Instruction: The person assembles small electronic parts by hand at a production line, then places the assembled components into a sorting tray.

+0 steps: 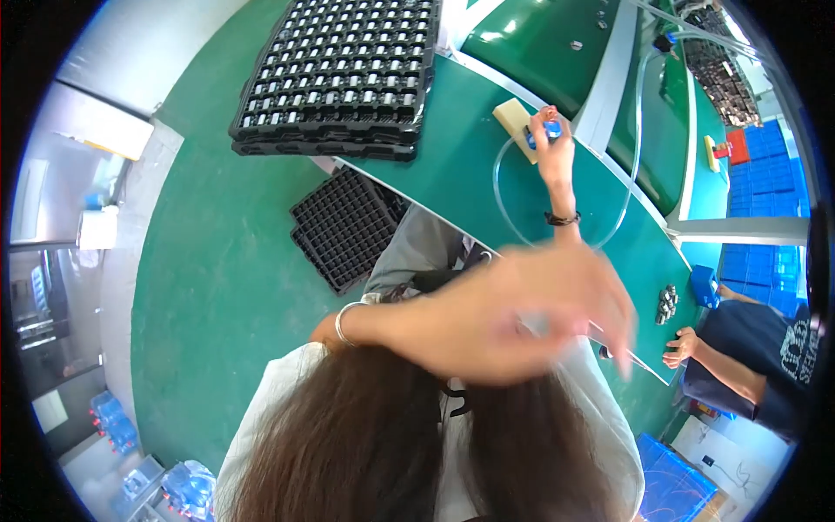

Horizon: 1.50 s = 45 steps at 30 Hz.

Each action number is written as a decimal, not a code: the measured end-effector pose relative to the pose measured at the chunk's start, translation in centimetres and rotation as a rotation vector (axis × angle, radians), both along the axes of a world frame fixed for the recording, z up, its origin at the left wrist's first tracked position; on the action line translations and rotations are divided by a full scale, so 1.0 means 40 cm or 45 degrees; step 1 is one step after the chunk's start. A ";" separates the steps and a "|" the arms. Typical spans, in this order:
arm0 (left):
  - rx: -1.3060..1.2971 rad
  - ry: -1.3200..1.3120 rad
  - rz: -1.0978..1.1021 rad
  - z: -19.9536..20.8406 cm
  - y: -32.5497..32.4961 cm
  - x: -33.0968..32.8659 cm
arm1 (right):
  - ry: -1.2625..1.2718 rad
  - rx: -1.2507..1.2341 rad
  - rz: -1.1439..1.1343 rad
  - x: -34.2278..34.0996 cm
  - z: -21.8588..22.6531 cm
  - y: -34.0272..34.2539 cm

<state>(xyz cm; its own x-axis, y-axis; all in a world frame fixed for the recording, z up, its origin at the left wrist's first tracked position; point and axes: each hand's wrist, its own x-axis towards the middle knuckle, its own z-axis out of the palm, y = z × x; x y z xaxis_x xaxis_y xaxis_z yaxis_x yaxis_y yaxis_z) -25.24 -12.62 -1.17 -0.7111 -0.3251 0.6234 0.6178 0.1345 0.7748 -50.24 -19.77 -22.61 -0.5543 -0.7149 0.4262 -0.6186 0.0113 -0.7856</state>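
Out over the green tabletop (435,174), my right hand (555,157) is closed round a small blue fitting (548,131), its fingers partly covering it. A dark band circles that wrist. The blue fitting is beside a pale yellow block (515,119); a clear hose (497,181) curves from near it across the table. My left hand (513,313), with a silver bangle on its wrist, is crossing in front of my body, smeared by motion. Its fingers look bent, and a pale greyish patch shows among them that I cannot make out.
Stacked black trays (339,78) of small silver cylinders occupy the table's far left. More black trays (348,228) sit below its edge. Green conveyor belts (539,43) run beyond. At right, a co-worker's hand (683,346) rests near small metal parts (666,304) and a blue box (705,286).
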 end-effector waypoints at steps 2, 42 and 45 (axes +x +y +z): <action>0.052 0.375 0.007 0.054 0.037 0.000 | -0.091 0.013 0.034 -0.017 -0.016 -0.017; -0.829 -1.506 1.850 -0.453 -0.612 0.362 | 0.013 0.010 -0.057 0.025 0.041 0.074; -0.759 -1.515 1.857 -0.445 -0.619 0.359 | 0.166 0.099 -0.224 0.056 0.011 0.057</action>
<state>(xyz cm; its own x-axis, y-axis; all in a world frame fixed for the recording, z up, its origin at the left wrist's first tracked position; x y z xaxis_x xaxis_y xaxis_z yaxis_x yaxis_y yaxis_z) -10.88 -37.37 -18.99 -0.2116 -0.9134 0.3477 -0.8915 0.3262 0.3144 -48.01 -17.49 -22.18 -0.6171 -0.6457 0.4498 -0.6979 0.1850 -0.6919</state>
